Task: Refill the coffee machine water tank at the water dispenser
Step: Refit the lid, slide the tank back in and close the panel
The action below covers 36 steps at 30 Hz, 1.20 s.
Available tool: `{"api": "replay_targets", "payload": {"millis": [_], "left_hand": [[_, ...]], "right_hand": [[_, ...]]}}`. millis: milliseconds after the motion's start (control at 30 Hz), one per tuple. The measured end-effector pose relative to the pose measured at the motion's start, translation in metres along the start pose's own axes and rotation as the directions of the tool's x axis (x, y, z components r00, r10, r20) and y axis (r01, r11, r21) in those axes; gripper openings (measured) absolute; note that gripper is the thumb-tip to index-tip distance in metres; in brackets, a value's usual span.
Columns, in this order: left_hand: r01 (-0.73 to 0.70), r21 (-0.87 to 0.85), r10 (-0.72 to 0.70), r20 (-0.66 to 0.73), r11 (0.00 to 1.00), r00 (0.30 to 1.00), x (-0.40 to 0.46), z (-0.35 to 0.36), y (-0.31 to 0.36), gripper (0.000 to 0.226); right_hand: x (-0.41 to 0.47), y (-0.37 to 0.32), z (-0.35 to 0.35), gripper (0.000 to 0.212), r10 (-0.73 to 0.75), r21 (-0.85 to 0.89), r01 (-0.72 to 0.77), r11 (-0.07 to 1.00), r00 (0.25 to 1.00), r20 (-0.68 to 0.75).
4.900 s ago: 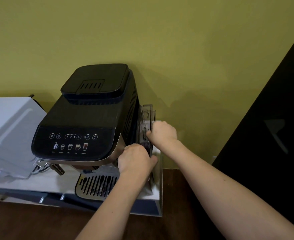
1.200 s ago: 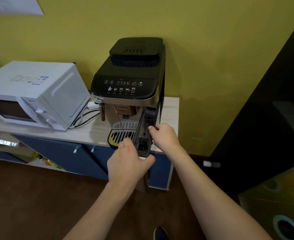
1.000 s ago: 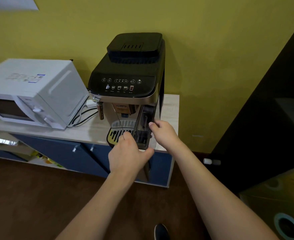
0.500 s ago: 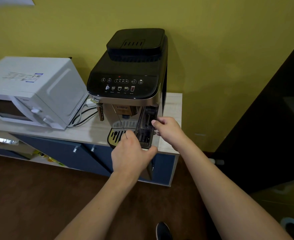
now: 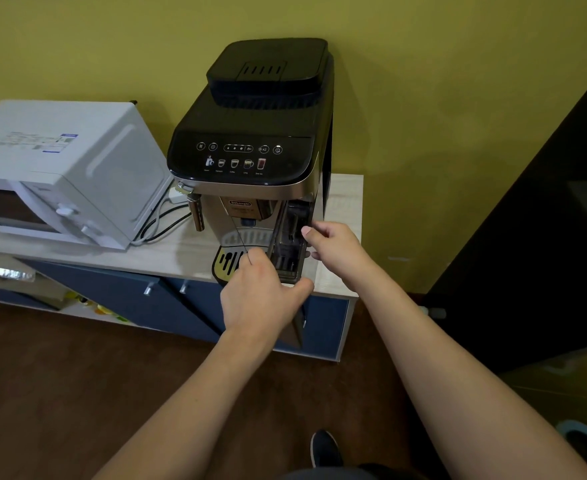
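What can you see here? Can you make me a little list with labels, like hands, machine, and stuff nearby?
left hand: gripping the lower front of the water tank
right hand: holding the tank's right side, higher up
water tank: clear and dark, at the right front of the coffee machine
coffee machine: black top, on the counter against a yellow wall
microwave: white, to the machine's left
counter: light wood over blue cabinet doors
water level: cannot tell
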<state>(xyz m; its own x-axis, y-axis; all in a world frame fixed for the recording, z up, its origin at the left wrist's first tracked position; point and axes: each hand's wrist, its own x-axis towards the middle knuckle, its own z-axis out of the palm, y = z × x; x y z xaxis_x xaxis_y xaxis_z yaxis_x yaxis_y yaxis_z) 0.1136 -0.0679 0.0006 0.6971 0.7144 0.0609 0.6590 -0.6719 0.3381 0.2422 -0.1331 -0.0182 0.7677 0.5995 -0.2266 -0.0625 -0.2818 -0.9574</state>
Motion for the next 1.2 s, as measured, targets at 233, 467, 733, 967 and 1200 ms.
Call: {"api": "replay_targets", "payload": {"millis": [233,467,733,967,1200], "left_hand": [[-0.002,0.005,0.002,0.009,1.000,1.000,0.005,0.000,0.002,0.057],[0.001,0.010,-0.001,0.010,1.000,1.000,0.011,0.000,0.006,0.056],[-0.019,0.016,0.019,-0.001,1.000,1.000,0.038,0.002,0.022,0.064],[-0.020,0.032,0.020,-0.009,0.999,1.000,0.047,0.008,0.021,0.064],[-0.020,0.023,0.020,-0.028,1.000,0.999,0.055,0.011,0.025,0.063]], "right_hand": [[0.009,0.003,-0.001,0.034,0.010,-0.033,-0.010,0.999,1.000,0.006],[0.022,0.011,-0.003,0.047,0.057,-0.065,-0.053,0.996,0.996,0.063],[0.041,0.011,-0.006,0.058,0.105,-0.036,-0.102,0.994,0.992,0.067],[0.057,0.018,-0.013,0.062,0.102,-0.030,-0.099,0.995,0.987,0.124],[0.070,0.021,-0.021,0.058,0.111,0.027,-0.116,0.993,0.982,0.153]]}}
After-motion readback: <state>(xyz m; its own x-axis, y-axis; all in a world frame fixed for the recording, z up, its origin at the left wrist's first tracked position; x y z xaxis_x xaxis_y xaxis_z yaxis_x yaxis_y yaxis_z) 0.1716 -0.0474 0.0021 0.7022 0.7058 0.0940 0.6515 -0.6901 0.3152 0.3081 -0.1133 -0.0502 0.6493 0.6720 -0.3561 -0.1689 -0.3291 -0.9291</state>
